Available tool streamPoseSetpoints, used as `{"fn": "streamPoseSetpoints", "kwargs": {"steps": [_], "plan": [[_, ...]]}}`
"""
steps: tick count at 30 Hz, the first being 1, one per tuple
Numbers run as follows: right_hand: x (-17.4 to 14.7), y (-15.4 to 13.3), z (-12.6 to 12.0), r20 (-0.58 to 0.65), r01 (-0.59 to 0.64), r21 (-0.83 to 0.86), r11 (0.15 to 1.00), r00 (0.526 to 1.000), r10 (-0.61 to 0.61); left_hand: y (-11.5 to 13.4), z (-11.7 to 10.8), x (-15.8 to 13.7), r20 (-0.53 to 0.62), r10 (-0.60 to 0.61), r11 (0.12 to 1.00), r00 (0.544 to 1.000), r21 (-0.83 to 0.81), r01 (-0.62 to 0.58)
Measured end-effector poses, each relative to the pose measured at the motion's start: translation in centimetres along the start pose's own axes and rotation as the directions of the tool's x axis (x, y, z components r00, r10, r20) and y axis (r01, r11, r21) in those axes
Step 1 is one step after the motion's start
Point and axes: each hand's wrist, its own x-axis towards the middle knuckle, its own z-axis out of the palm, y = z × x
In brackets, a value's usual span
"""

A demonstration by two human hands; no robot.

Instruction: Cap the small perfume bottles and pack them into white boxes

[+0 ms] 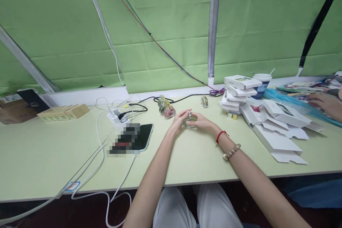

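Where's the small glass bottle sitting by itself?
In the head view, the lone bottle sits just right of centre, toward the back of the pale yellow table, beyond the right hand, left of the stacked white boxes.

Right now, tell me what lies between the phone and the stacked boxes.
Between the phone and stacked boxes, the head view shows the left hand and right hand holding a bottle; farther back, grouped bottles and a lone bottle.
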Motion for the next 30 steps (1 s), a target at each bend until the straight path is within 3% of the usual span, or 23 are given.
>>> {"fn": "streamPoseSetpoints", "kwargs": {"steps": [12,19,30], "plan": [[0.29,0.70,-0.19,0.039,0.037,-0.091,0.995,0.999,-0.033,-0.35,-0.66,0.50,0.066,-0.048,0.996,0.997,-0.076,0.053],[0.21,0.43,-0.09,0.023,-0.006,-0.106,0.994,1.000,0.009,-0.17,-0.39,0.36,0.057,-0.028,0.995,0.998,-0.096,0.034],[0.26,0.31,-0.10,0.034,0.035,-0.115,0.993,0.999,-0.031,0.10,-0.35,0.47,0.026,0.025,0.999,0.999,-0.033,-0.024]]}}
